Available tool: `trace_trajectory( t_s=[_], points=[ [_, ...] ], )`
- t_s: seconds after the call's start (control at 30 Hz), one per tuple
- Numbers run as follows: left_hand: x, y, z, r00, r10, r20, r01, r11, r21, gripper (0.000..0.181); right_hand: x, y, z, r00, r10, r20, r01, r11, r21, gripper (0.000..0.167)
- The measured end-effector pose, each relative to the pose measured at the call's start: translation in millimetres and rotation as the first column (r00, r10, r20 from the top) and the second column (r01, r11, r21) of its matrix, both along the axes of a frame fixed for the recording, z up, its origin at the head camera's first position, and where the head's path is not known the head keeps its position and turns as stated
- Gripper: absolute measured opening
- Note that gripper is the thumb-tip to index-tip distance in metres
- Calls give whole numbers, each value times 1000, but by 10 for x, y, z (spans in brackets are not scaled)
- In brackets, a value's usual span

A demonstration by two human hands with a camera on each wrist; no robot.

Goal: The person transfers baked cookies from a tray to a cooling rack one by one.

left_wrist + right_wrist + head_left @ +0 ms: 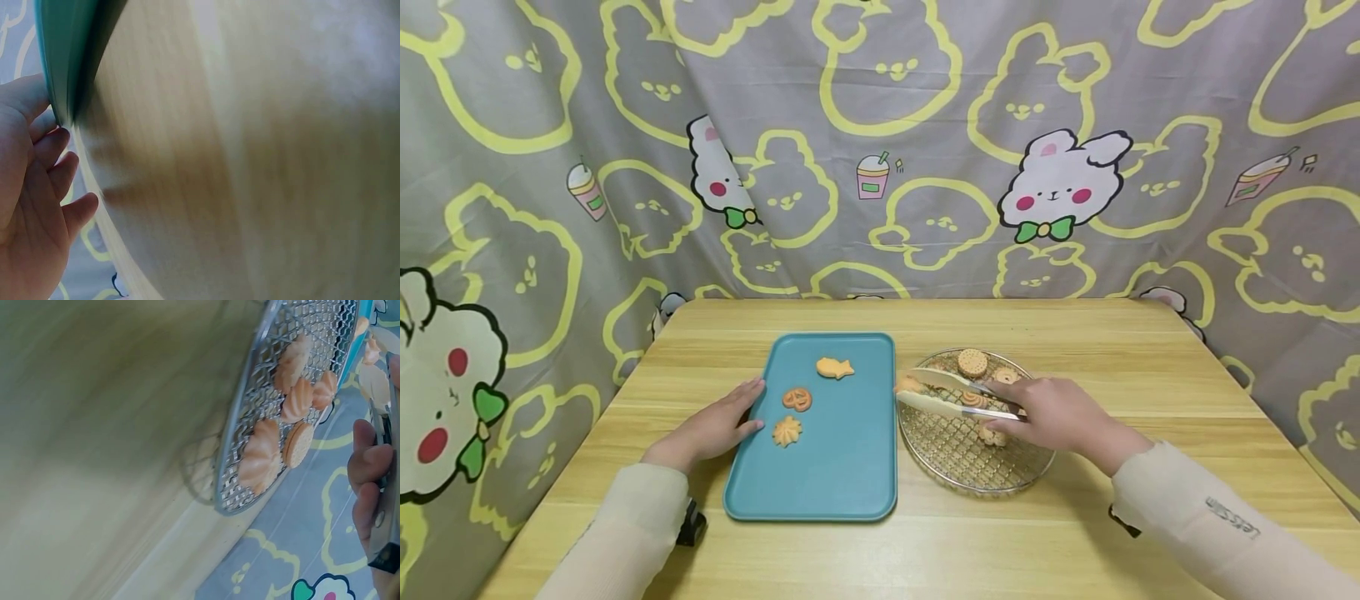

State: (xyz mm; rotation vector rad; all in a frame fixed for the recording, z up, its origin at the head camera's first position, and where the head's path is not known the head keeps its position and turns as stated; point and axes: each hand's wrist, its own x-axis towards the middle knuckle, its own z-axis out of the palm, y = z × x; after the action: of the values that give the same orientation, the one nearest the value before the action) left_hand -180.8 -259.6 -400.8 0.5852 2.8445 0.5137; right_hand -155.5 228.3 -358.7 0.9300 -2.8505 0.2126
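My right hand (1060, 421) holds metal tongs (958, 408) with pale tips. Between those tips is a small golden cookie (911, 384), over the rack's left edge near the tray. Several cookies, among them a round dotted sandwich cookie (972, 362) and swirled ones (260, 456), lie on the round wire rack (977, 467). My left hand (715, 425) rests against the left rim of the teal tray (835, 483), fingers loosely extended. On that tray sit a fish-shaped cookie (834, 367), a pretzel (797, 399) and a flower-shaped cookie (787, 432).
Tray and rack stand side by side on a light wooden table (955, 550). A grey curtain (917, 242) with yellow bear outlines hangs behind the table and along its sides.
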Motion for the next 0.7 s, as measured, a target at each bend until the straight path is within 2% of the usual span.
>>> trace_trajectory(
  t_s=[0.27,0.7],
  points=[
    [7,9,11,1000,0,1,0,1000,-1,68,67,106,-21,998,-27,51,26,1000,12,60],
    [-8,0,-11,1000,-13,-13,13,1000,-3,67,92,166,-87,997,-53,64,52,999,15,62]
  ],
)
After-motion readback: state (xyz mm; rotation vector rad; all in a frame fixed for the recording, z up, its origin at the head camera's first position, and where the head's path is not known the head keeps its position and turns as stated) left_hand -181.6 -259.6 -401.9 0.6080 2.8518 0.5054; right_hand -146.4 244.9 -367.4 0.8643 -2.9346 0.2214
